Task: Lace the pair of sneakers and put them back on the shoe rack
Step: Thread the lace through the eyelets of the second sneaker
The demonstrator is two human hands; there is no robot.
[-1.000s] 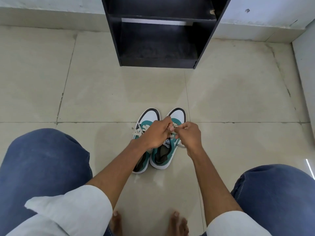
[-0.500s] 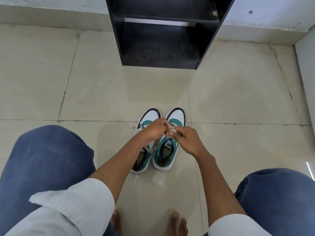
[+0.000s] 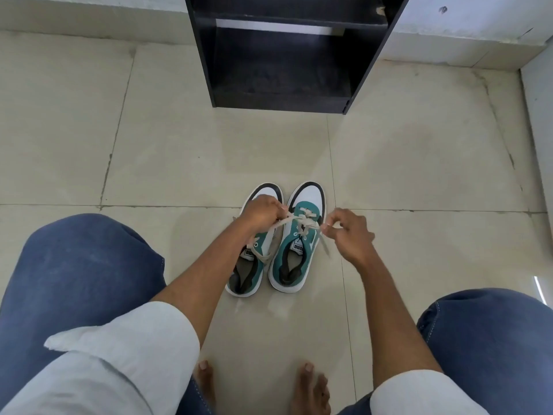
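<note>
Two teal, white and black sneakers stand side by side on the floor tiles, toes pointing away from me. The right sneaker has a cream lace through its front eyelets. My left hand pinches one end of that lace over the left sneaker. My right hand pinches the other end to the right of the shoe, and a loose tail hangs below it. The lace is stretched between both hands. The left sneaker's own lace lies loose across its tongue.
A black shoe rack with open shelves stands against the white wall straight ahead. My knees in blue jeans sit at both lower sides, and my bare toes show at the bottom. A wall runs along the right edge.
My hands were close together over the right sneaker. They have moved apart sideways, pulling the lace ends out to the left and right.
</note>
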